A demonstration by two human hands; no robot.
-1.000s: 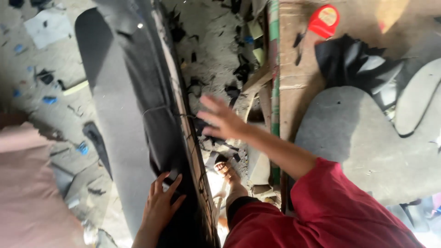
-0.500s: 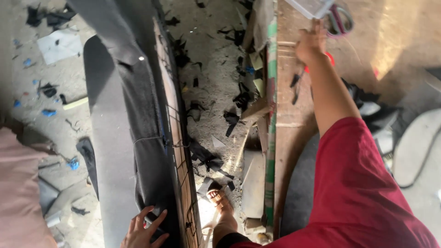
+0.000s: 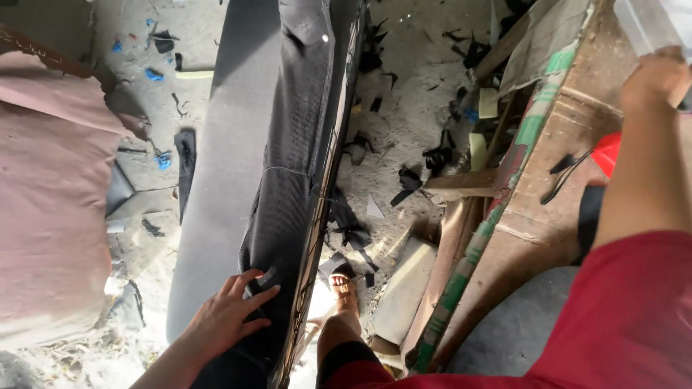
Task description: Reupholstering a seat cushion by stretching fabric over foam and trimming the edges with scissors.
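A long upholstered panel is steadied by the left hand while the right arm is stretched out over the bench.

The left hand (image 3: 229, 311) is laid flat, fingers spread, on the dark fabric (image 3: 288, 180) draped over the panel (image 3: 227, 173), low in the frame left of centre; nothing is gripped. The panel runs from the bottom centre to the top edge, its wire frame (image 3: 324, 194) exposed along the right side. The right hand (image 3: 652, 75) is seen at the upper right, over the wooden bench (image 3: 548, 209) and against a clear plastic piece (image 3: 649, 18); its grip cannot be told. A sandalled foot (image 3: 344, 292) is planted on the littered floor (image 3: 411, 130).
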